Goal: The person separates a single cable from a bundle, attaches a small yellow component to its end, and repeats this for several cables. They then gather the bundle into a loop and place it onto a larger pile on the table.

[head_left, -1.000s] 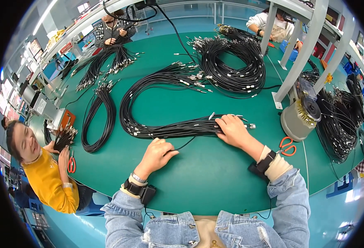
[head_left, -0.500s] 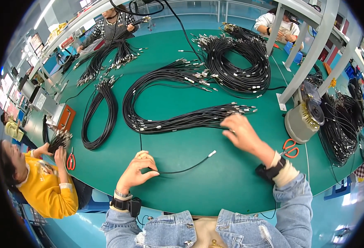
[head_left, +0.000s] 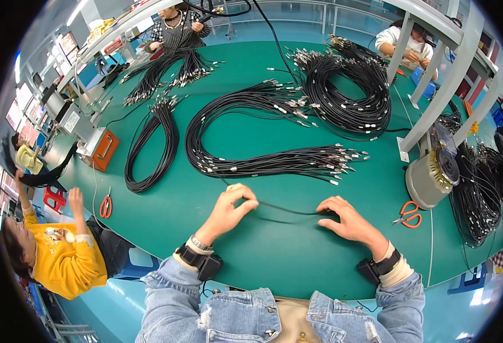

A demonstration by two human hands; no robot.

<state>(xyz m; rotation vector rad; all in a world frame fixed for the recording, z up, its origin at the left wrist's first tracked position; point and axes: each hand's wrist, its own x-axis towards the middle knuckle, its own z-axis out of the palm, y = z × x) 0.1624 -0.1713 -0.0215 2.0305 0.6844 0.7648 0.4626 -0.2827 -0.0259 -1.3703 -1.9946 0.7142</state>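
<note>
A thin black cable (head_left: 286,210) runs between my hands above the table's near side, slightly blurred. My left hand (head_left: 228,212) pinches it between thumb and fingers. At its other end my right hand (head_left: 348,220) curls around the cable, thumb and fingers bent; the end itself is hidden in that hand. Just beyond lies a curved bundle of black cables (head_left: 251,167) with silvery connectors, its lower ends fanned out above my right hand. Another strand shows faintly below the held cable.
A looped cable bundle (head_left: 168,154) lies left and a big coil (head_left: 348,103) far right. Red-handled scissors (head_left: 411,217) rest near a grey round machine (head_left: 428,180); another pair (head_left: 107,206) lies left. A co-worker in yellow (head_left: 68,257) sits left; two people work across the green table (head_left: 274,251).
My right hand has come down from the bundle's ends to the single cable. My left hand has moved right and up with it. The co-worker at left has raised a dark cable bundle.
</note>
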